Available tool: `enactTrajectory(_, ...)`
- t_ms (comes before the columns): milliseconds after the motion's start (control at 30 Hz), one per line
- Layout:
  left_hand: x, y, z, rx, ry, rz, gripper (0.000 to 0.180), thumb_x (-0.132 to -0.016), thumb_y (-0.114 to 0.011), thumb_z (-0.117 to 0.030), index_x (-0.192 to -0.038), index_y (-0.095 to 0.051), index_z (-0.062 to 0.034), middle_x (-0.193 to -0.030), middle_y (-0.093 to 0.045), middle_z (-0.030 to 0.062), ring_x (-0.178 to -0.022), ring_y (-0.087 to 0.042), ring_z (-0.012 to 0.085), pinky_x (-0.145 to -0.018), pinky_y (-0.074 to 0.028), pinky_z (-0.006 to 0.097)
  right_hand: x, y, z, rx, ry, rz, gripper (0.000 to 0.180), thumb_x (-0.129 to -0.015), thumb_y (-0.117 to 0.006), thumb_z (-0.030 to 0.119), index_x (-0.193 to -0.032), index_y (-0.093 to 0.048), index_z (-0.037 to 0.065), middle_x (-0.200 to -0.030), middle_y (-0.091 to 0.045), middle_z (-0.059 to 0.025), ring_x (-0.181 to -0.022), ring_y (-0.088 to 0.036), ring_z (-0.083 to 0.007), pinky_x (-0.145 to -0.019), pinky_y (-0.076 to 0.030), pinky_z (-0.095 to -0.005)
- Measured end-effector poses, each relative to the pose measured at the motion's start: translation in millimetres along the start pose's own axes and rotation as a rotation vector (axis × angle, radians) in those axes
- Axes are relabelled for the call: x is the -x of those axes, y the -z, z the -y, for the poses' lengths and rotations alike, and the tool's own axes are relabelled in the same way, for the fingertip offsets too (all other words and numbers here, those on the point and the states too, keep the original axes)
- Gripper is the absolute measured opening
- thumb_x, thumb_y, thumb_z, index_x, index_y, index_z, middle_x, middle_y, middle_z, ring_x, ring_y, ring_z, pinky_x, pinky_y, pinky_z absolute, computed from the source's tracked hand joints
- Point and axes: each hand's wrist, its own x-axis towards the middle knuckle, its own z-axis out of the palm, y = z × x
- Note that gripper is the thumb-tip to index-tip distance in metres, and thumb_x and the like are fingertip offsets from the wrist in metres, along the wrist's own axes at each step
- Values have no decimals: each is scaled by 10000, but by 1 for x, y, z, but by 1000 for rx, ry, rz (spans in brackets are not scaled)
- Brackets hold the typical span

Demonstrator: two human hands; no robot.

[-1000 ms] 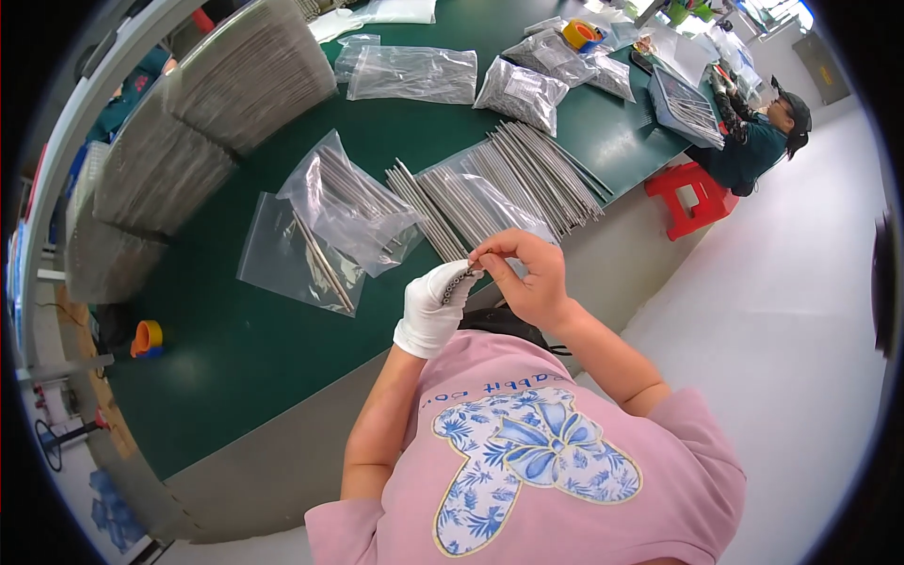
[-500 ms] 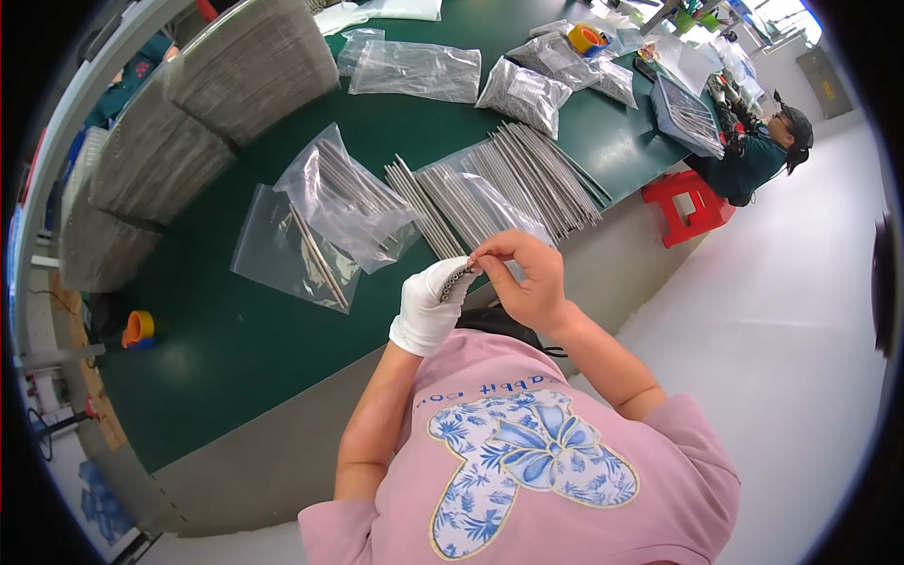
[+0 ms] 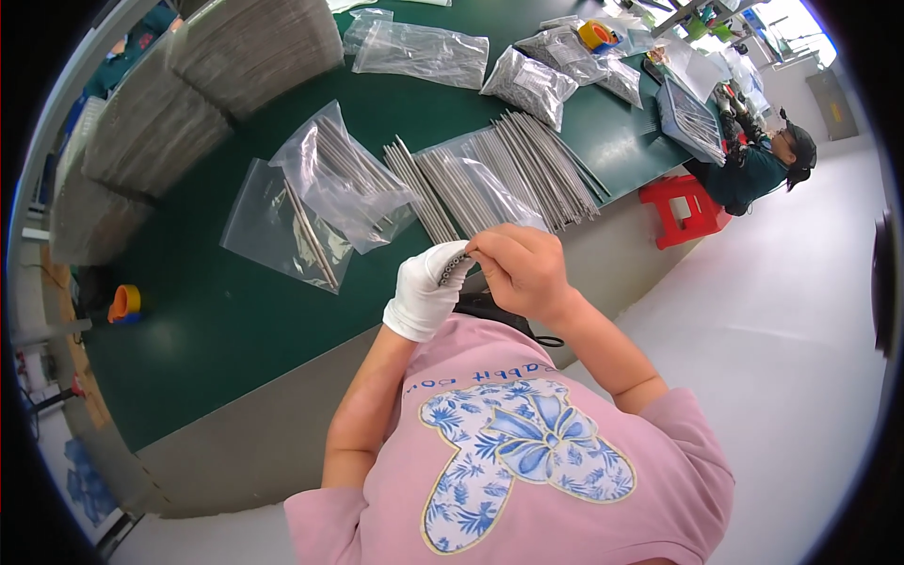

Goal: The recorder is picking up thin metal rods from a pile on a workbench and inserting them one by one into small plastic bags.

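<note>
My left hand [image 3: 424,292], in a white glove, is closed around a small bundle of thin metal rods [image 3: 454,267] whose ends stick out toward the right. My bare right hand [image 3: 523,271] pinches the end of that bundle with its fingertips. Both hands are held close to my chest, just in front of the green table [image 3: 235,320]. Beyond them lies a spread row of long metal rods [image 3: 499,174], partly covered by a clear plastic bag.
Two clear bags with a few rods [image 3: 311,202] lie left of the row. Stacks of grey sheets [image 3: 188,94] fill the far left. More filled bags [image 3: 424,52] lie at the back. An orange tape roll [image 3: 124,303] sits left. Another person [image 3: 763,165] works beside a red stool [image 3: 683,209].
The hands stay together at the chest with the rod bundle; the right fingers have shifted slightly along its end. The view has drifted a little.
</note>
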Motion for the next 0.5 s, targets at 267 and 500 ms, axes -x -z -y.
enactTrajectory(267,4,1,-1,43,3,13,179,-765,-620,-10,-942,-605,-28,-820,-622,134,-715,-614,280,-636,-480,285,6,-1,0,-11,17,19,100,-689,-609,-25,-769,-580,27,-682,-595,-85,-513,-548,-214,-459,-419,-276)
enactTrajectory(500,0,3,-4,78,-32,21,182,-750,-630,-34,-930,-606,-53,-821,-630,131,-706,-620,288,-601,-498,306,-6,9,10,-94,69,-98,112,-692,-610,-17,-787,-579,33,-719,-605,-86,-551,-572,-232,-486,-445,-279)
